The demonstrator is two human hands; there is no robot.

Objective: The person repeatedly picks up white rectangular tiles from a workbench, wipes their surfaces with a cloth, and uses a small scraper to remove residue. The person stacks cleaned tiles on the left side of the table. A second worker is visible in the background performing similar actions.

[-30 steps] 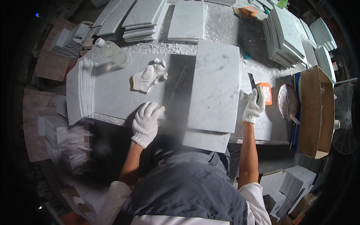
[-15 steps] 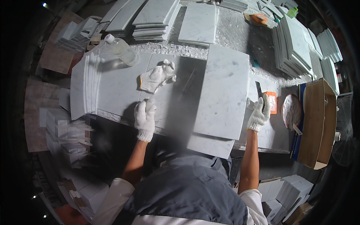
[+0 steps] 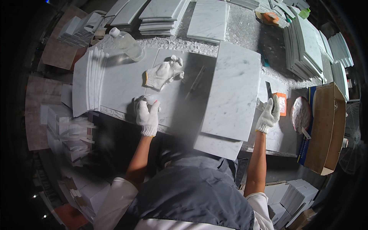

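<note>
One small pale item (image 3: 151, 98): I see it at the fingertips of my gloved left grip (image 3: 147, 118), closed on it near the front of the desk (image 3: 245, 25); what it is, I cannot make out.
Dark-bladed tool (image 3: 268, 89): my gloved right grip (image 3: 268, 116) is wrapped about it, blade pointing away.
Orange item (image 3: 282, 103): just beside my right fingers; whether they touch, I cannot tell.
Marble slab (image 3: 234, 92): between my two grips, resting on a lower slab (image 3: 216, 146) that juts past the near edge.
Loose glove (image 3: 164, 73): beyond my left grip.
Clear bottle (image 3: 128, 46): farther left, near thin upright tiles (image 3: 96, 82).
Round pale disc (image 3: 300, 114): right of the orange item, beside an open cardboard box (image 3: 324, 130).
</note>
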